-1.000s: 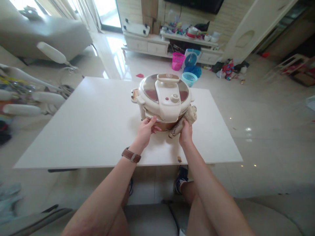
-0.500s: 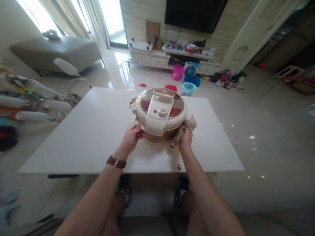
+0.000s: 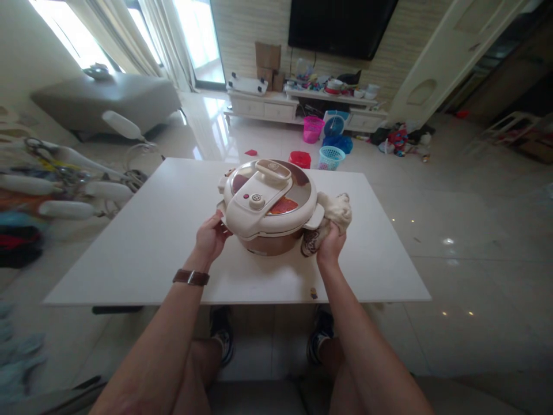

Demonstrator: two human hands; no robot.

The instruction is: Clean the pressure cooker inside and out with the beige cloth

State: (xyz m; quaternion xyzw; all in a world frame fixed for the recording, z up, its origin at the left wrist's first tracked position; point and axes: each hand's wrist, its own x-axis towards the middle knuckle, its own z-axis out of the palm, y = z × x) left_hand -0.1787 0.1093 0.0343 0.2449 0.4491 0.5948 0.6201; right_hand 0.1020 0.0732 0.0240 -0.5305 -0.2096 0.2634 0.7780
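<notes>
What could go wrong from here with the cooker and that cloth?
1. The left hand is at the cooker's left side while the right hand holds the bunched cloth; uneven force might twist or slide the cooker on the white table.
2. The cloth sits close by the right side handle, so it could snag there.

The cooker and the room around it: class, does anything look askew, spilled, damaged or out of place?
Yes, mildly. The cooker is askew: its control strip runs diagonally to the near edge of the white table. A jumbled heap on the floor looks untidy. No spill or damage shows.
</notes>
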